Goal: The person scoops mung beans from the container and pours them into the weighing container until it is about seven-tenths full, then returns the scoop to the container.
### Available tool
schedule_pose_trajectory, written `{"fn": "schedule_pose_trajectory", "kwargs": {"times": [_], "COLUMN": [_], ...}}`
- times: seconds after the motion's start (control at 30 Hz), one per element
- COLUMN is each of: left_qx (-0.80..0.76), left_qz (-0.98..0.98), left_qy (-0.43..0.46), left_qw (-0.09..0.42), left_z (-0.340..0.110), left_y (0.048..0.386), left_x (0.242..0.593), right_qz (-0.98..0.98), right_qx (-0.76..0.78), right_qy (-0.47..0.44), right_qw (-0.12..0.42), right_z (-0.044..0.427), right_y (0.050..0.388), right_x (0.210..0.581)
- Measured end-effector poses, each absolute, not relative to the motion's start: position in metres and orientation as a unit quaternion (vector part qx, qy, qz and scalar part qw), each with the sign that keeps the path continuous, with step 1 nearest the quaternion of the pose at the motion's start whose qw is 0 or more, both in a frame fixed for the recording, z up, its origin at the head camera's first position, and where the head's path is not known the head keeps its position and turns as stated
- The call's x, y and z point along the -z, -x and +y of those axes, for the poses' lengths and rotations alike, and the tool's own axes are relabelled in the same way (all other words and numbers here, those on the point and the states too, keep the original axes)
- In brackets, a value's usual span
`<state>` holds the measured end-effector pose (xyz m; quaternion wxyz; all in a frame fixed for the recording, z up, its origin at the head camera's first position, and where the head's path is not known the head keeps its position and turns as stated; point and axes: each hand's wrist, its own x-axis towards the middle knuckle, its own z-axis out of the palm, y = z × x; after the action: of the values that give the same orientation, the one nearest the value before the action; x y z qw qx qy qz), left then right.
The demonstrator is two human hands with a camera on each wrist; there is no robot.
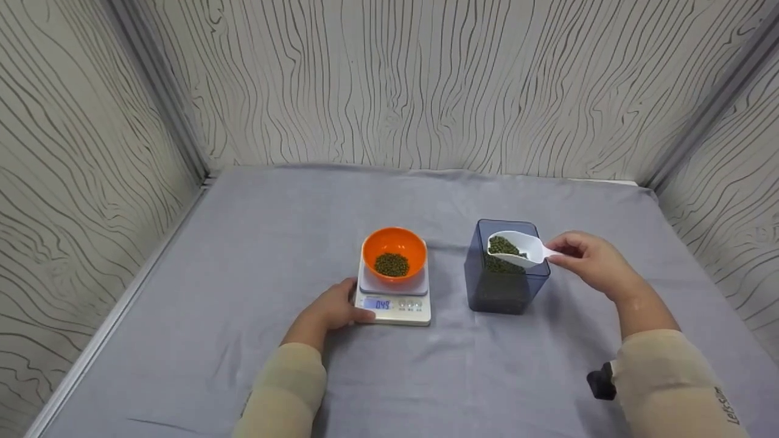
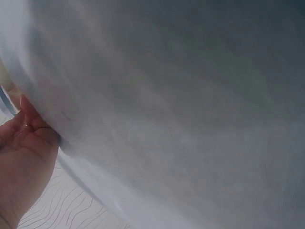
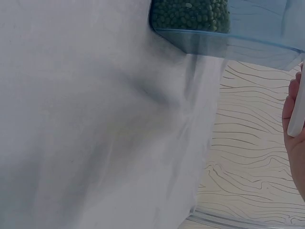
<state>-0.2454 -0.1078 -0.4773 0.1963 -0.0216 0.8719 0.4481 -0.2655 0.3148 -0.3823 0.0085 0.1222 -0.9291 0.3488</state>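
With thumb and fingers my right hand (image 1: 590,258) pinches the handle of a white scoop (image 1: 532,248). Green mung beans (image 1: 503,246) lie in the scoop, which is over the mouth of a translucent blue-grey bin (image 1: 496,298). More beans (image 3: 186,14) fill part of that bin. At the left edge of a white kitchen scale (image 1: 398,315), my left hand (image 1: 335,306) grips its front corner, thumb by the lit display. An orange bowl (image 1: 395,236) holding some mung beans sits on the scale's platform. The left wrist view shows only part of the left hand (image 2: 31,157).
A grey cloth (image 1: 243,243) with a few creases covers the table. Wood-grain patterned panels (image 1: 426,85) stand at the back and both sides. Beside the right sleeve is a small black object (image 1: 602,382).
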Motion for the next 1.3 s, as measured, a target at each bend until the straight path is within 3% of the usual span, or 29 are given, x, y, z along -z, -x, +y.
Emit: {"fn": "schedule_pose_trajectory", "kwargs": {"times": [0.77, 1.3], "left_qx": [-0.443, -0.453], "left_qz": [0.875, 0.870], "left_qy": [0.024, 0.031], "left_qw": [0.192, 0.194], "left_z": [-0.109, -0.106], "left_y": [0.245, 0.244], "left_x": [0.476, 0.475], "right_qz": [-0.920, -0.940], "right_qx": [-0.341, -0.230], "right_qy": [-0.191, -0.248], "right_qw": [0.013, 0.053], "right_z": [0.230, 0.174], "right_y": [0.280, 0.282], "right_x": [0.354, 0.357]}}
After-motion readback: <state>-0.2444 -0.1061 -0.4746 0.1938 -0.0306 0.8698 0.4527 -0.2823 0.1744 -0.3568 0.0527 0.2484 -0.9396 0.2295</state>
